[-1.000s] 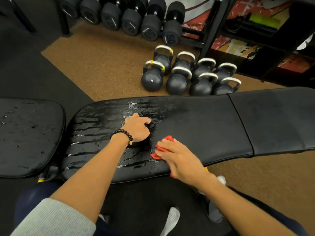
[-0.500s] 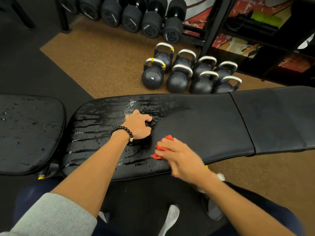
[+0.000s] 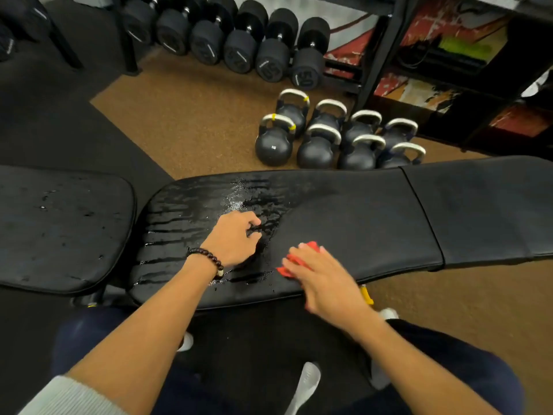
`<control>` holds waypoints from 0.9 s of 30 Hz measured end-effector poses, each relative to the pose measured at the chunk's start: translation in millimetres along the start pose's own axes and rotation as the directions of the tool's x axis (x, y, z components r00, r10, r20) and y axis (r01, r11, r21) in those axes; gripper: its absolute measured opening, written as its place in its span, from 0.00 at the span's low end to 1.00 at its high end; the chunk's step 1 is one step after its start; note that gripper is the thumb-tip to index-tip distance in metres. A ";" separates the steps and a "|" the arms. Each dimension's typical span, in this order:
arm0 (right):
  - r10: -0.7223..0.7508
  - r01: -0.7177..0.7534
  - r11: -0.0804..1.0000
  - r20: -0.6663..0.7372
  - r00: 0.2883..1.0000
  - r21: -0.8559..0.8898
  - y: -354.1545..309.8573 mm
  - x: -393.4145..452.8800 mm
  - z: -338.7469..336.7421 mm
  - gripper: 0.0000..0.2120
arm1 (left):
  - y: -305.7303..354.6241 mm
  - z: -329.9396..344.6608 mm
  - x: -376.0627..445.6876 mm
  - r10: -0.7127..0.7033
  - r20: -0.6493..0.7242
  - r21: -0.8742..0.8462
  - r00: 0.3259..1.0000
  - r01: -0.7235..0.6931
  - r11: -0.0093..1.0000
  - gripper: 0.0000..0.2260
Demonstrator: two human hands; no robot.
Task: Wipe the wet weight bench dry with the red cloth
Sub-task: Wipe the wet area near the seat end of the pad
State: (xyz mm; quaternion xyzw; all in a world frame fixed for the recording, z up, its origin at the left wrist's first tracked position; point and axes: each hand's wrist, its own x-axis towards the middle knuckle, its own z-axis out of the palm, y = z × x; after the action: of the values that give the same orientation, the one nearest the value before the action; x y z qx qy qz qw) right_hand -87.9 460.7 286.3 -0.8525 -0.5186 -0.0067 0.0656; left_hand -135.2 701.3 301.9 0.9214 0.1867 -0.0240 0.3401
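Right hand flat on cloth, fingers straight and together, pressing it onto bench near front edge, likely to soak up water. Left hand knuckles-down on wet streaks, fingers curled on nothing visible, probably bracing. Dry to the right of cloth, wet to the left. No containers in use; shelf contents unclear.
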 end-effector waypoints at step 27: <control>0.232 -0.237 0.972 -0.195 0.953 -0.004 -51.4 32.0 18.9 0.10 | -33.1 6.7 -69.4 -0.118 0.254 0.280 0.960 0.044 0.959 0.42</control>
State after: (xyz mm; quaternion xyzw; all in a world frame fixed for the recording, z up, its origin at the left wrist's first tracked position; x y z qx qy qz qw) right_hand -119.7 514.5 275.5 -0.9041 -0.4049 -0.0884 0.1043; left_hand -211.1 697.4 288.2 0.9390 0.1719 -0.1875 0.2315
